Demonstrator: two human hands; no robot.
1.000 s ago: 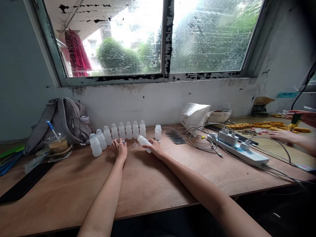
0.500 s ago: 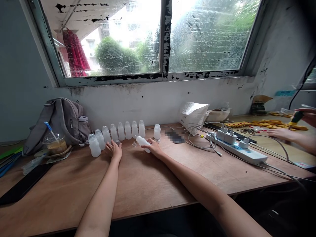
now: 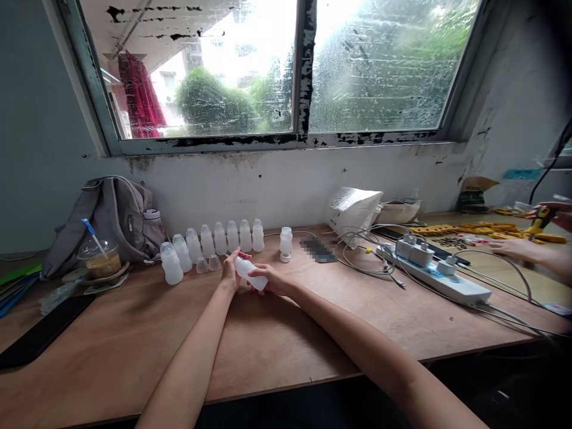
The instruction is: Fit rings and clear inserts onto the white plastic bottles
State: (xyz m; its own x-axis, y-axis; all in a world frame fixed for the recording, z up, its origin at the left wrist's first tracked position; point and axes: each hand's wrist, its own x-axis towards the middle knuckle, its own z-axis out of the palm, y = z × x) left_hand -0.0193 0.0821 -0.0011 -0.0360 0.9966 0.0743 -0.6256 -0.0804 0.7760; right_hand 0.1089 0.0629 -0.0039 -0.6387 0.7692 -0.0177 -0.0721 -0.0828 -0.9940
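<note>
White frosted plastic between both hands: a held bottle, tilted above the near side of the bottle row. Left hand curled closed around the neck end; right hand closed around the body, thumb on top. Half a second ago, held by the right hand alone, farther from the wearer, with the left hand spread by the row. Now in plain sight there, two small clear caps on the tabletop. No longer visible, the small ring from beside the bottle; impossible to tell whether picked up or covered.

Hidden behind the fingers, most of the neck and its fitting. Blurred out by pixels, a dark object right of the open bottle. Cut off at the right edge, a co-worker's hands with a yellow-and-black tool. Too small to read, the faint print on the white bag and the markings on the power strip.
</note>
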